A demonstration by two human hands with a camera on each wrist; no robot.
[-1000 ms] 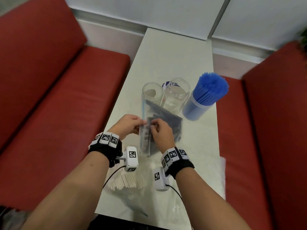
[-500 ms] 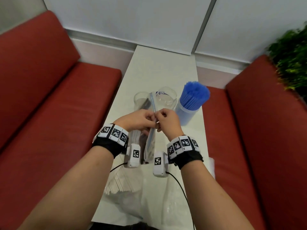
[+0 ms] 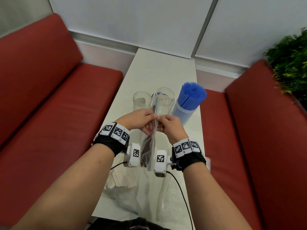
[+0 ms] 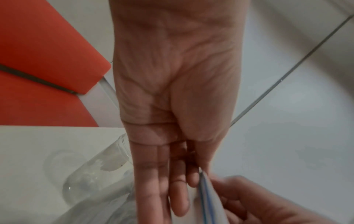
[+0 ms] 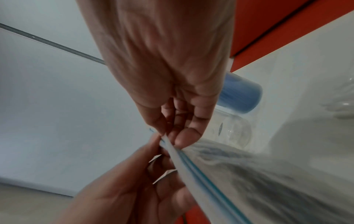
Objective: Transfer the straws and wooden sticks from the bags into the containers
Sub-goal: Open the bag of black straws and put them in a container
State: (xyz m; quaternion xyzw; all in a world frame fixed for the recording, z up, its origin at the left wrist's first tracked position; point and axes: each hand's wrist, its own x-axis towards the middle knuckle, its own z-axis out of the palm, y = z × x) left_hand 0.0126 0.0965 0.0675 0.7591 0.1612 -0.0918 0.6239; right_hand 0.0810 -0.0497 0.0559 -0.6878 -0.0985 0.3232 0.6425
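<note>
Clear plastic zip bag [image 3: 150, 143] with dark contents hangs edge-on above the table [image 3: 163, 70], its blue-lined seal strip uppermost. We note both hands meeting at that strip. Left hand [image 3: 138, 121] has its grip pinched on the strip's left face; in the left wrist view its fingers [image 4: 168, 181] lie fairly straight beside the seal, thumb side against the plastic. Right hand [image 3: 171, 128] has its grip pinched on the opposite face, fingertips [image 5: 184, 136] curled onto the strip in the right wrist view. Knuckles of the two hands nearly touch; both wrists sit level, forearms converging.

Against the frame one second ago, the bag then lay slanted with its broad face toward us and the hands held it lower, nearer the table; now it is turned edge-on and raised. Half a second ago the pose was already close to this one.

Behind the bag stand two clear jars: left jar [image 3: 142, 100] and middle jar [image 3: 165, 100], both upright. Just right of them, a container [image 3: 183, 112] packed with blue straws [image 3: 193, 92]. Under the forearms, a bundle of wooden sticks [image 3: 122, 178] lies in a second clear bag [image 3: 126, 198] on the table. Red benches [image 3: 49, 113] flank both sides.
</note>
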